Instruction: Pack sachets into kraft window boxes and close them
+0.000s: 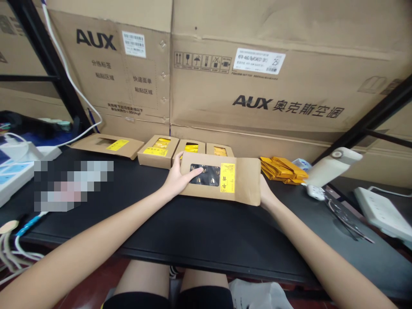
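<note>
My left hand (183, 176) grips the left end of a brown cardboard box (210, 191), its thumb lying over the dark window. Through that window show small gold-coloured marks on black. A yellow label is stuck beside the window, and the flap (247, 180) at the right end stands out, unfolded. My right hand (264, 191) is at this right end, behind the flap; its fingers are hidden. The box is held tilted above the black table (193, 240). Just behind it stand three similar boxes, the left one (154, 159) showing yellow packets through its window.
A flat cardboard box (128, 151) lies at the back left. Orange packets (283, 169) are piled right of my hands, beside a pale bottle (334, 167), a white earphone case (315, 192) and glasses (344, 219). Large AUX cartons (289, 116) wall off the back.
</note>
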`<state>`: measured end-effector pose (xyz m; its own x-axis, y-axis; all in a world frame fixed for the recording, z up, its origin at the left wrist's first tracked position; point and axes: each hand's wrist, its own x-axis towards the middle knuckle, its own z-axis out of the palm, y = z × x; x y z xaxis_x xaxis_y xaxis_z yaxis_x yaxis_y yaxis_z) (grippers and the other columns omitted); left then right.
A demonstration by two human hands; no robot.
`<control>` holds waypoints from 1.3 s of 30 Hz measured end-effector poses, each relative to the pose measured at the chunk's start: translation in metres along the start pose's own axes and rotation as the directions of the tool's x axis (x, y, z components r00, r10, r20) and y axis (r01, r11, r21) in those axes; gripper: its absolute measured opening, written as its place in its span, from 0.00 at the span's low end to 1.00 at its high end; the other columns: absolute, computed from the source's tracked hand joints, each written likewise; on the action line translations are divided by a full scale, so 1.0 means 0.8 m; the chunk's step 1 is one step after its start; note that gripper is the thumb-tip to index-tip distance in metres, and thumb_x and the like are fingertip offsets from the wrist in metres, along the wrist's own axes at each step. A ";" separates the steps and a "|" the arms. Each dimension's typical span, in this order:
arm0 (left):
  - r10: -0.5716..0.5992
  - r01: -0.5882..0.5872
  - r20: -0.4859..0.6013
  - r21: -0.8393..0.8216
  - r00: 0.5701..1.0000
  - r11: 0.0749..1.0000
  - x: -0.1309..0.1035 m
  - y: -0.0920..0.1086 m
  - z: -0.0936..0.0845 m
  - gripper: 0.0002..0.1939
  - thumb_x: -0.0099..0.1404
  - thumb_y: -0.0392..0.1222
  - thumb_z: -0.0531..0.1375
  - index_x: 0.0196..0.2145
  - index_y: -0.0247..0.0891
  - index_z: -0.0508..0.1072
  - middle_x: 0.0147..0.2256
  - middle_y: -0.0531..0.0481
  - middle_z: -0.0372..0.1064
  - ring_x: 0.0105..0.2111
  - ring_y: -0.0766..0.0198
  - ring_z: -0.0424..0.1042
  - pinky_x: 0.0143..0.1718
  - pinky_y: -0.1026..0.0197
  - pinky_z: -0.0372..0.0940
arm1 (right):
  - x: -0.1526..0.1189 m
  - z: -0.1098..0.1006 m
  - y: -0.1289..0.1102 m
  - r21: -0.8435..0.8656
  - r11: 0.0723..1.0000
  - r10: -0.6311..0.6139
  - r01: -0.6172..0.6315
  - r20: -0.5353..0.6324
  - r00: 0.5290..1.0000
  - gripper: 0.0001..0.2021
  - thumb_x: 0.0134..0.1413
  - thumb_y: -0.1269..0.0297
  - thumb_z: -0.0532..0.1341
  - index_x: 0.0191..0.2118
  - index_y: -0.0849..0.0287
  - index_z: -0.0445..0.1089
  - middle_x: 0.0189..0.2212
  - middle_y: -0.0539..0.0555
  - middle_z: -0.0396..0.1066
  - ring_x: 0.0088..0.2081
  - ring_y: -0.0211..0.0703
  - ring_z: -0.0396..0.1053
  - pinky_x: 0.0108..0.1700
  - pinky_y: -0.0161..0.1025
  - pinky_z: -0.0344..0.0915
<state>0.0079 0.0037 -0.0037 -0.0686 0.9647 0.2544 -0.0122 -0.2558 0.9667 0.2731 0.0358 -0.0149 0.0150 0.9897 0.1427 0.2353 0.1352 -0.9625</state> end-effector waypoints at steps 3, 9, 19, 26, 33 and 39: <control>-0.012 0.012 -0.027 -0.003 1.000 1.000 0.001 0.001 -0.001 0.40 0.49 0.46 0.69 0.56 0.41 0.55 0.51 0.43 0.66 0.51 0.53 0.68 0.55 0.50 0.60 | -0.006 0.001 -0.004 0.084 0.995 0.056 -0.054 -0.024 0.998 0.16 0.31 0.53 0.68 0.22 0.60 0.67 0.20 0.48 0.68 0.21 0.33 0.60 0.24 0.33 0.60; -0.052 0.052 -0.070 -0.006 0.996 0.999 0.002 0.004 -0.003 0.41 0.49 0.45 0.69 0.57 0.38 0.55 0.51 0.42 0.67 0.50 0.54 0.68 0.54 0.52 0.61 | -0.016 0.000 -0.016 0.011 1.000 0.026 -0.029 0.159 0.987 0.21 0.29 0.57 0.72 0.34 0.61 0.74 0.35 0.55 0.76 0.36 0.47 0.73 0.39 0.41 0.71; -0.067 0.066 -0.085 -0.015 0.994 0.998 0.003 0.006 0.000 0.41 0.49 0.44 0.69 0.56 0.39 0.55 0.51 0.41 0.67 0.50 0.53 0.68 0.53 0.52 0.62 | -0.021 0.001 -0.016 -0.030 0.999 -0.020 0.027 0.211 0.977 0.24 0.19 0.62 0.75 0.31 0.62 0.72 0.33 0.58 0.76 0.34 0.50 0.74 0.39 0.45 0.73; -0.055 0.054 -0.078 -0.014 0.995 0.998 0.003 0.004 -0.001 0.41 0.49 0.45 0.69 0.56 0.39 0.55 0.50 0.42 0.67 0.50 0.53 0.68 0.53 0.52 0.62 | -0.021 0.003 -0.020 -0.053 0.996 -0.058 0.069 0.186 0.981 0.17 0.24 0.61 0.73 0.26 0.62 0.71 0.27 0.55 0.76 0.28 0.46 0.72 0.32 0.41 0.71; -0.064 0.063 -0.065 -0.024 0.996 0.998 0.003 0.004 0.000 0.38 0.49 0.43 0.68 0.54 0.39 0.57 0.51 0.42 0.68 0.50 0.54 0.69 0.54 0.51 0.61 | -0.019 0.004 -0.015 -0.048 0.993 -0.098 0.108 0.174 0.980 0.24 0.28 0.54 0.72 0.35 0.63 0.73 0.35 0.58 0.76 0.36 0.54 0.74 0.39 0.47 0.73; -0.075 0.074 -0.068 -0.019 0.995 0.997 0.002 0.006 0.000 0.38 0.50 0.43 0.68 0.55 0.39 0.57 0.50 0.42 0.68 0.50 0.54 0.69 0.54 0.51 0.62 | -0.024 0.009 -0.015 0.046 0.994 -0.107 0.099 0.220 0.970 0.35 0.31 0.46 0.71 0.48 0.58 0.69 0.47 0.61 0.72 0.50 0.59 0.70 0.50 0.52 0.70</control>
<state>0.0080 0.0041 0.0012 -0.1354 0.9746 0.1783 -0.0361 -0.1847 0.9821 0.2627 0.0153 -0.0077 -0.2247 0.9557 0.1901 0.1907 0.2344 -0.9532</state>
